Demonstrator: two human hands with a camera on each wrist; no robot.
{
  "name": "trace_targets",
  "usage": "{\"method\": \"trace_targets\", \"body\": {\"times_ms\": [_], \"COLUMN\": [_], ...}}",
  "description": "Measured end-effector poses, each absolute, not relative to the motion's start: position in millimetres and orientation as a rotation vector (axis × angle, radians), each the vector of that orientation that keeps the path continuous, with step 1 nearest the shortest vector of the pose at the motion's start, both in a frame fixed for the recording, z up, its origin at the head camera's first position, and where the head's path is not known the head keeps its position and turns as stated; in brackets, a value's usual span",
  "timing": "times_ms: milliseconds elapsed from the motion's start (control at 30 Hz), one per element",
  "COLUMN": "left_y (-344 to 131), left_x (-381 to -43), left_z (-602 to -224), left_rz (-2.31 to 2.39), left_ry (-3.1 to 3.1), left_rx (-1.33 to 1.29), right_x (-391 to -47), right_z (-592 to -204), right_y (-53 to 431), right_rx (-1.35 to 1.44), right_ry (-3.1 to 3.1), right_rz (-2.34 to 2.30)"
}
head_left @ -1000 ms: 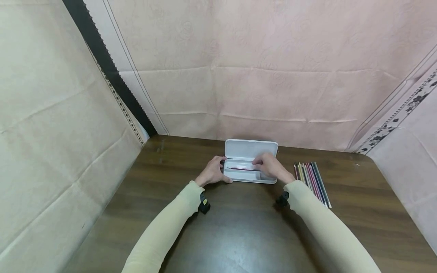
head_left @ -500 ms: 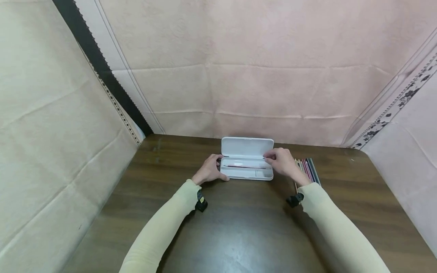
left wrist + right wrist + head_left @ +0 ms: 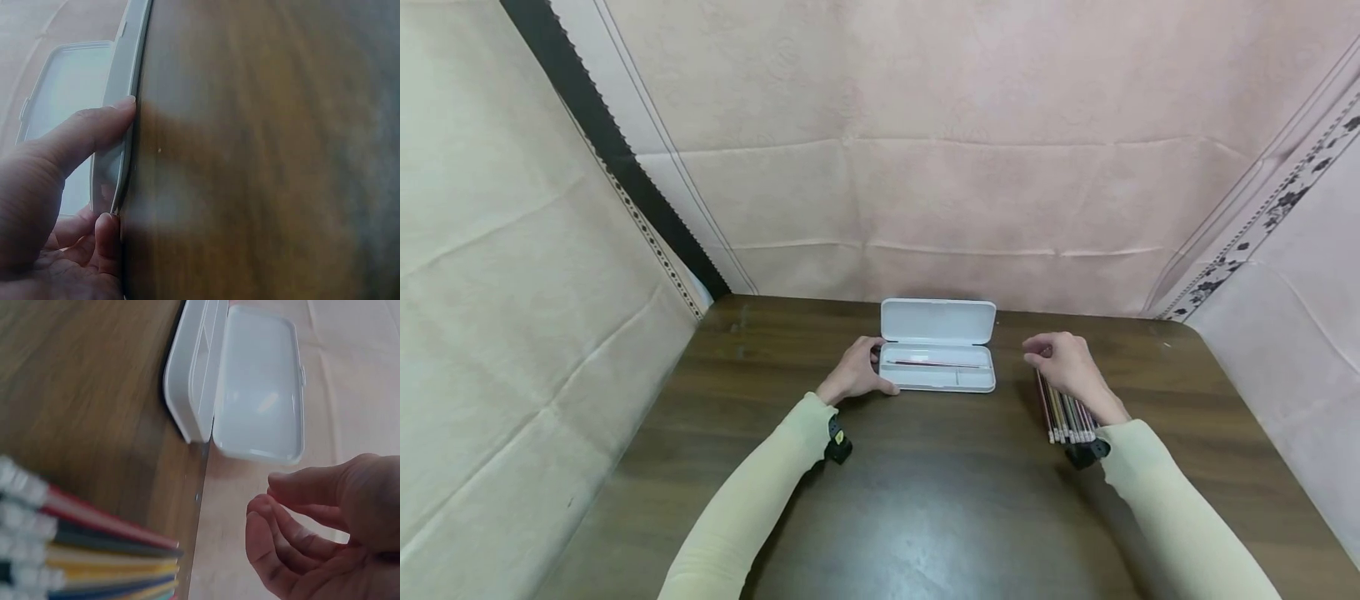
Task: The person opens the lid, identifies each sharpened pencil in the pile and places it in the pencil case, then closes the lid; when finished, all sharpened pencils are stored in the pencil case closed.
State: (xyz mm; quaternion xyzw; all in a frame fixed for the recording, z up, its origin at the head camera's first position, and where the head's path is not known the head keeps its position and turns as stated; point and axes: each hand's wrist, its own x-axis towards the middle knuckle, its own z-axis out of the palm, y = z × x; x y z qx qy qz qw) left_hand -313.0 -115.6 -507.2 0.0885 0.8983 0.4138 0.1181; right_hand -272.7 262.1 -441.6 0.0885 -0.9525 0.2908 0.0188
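Note:
A white pencil case (image 3: 925, 388) lies with its lid (image 3: 937, 322) raised at the back of the table. One slim dark-red pencil (image 3: 934, 364) lies lengthwise inside it. My left hand (image 3: 856, 369) grips the case's left end; in the left wrist view the thumb (image 3: 103, 128) presses the front edge and other fingers curl at the end. To the right, my right hand (image 3: 1070, 364) hovers above a row of colored pencils (image 3: 1063, 414), partly covering them. Its fingers (image 3: 262, 550) are loosely bent, with nothing visible between them and the thumb.
The brown wooden table (image 3: 880, 500) meets a pale cloth backdrop (image 3: 940, 200) just behind the case. Another cloth (image 3: 535, 333) hangs along the left side. In the right wrist view, the pencils' pale-tipped ends (image 3: 28, 522) are close to the camera.
My right hand has left the inside of the pencil case and moved right, over the pencil row. My left hand stays on the case. The head view has shifted slightly.

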Motion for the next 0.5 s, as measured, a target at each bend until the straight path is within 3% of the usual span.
{"method": "trace_targets", "body": {"times_ms": [500], "left_y": [-116], "left_x": [-313], "left_z": [-506], "left_rz": [1.217], "left_ry": [2.623], "left_rx": [0.267], "right_x": [-250], "right_z": [-451], "right_y": [305], "right_rx": [0.035], "right_ry": [-3.035], "right_rz": [0.774]}}
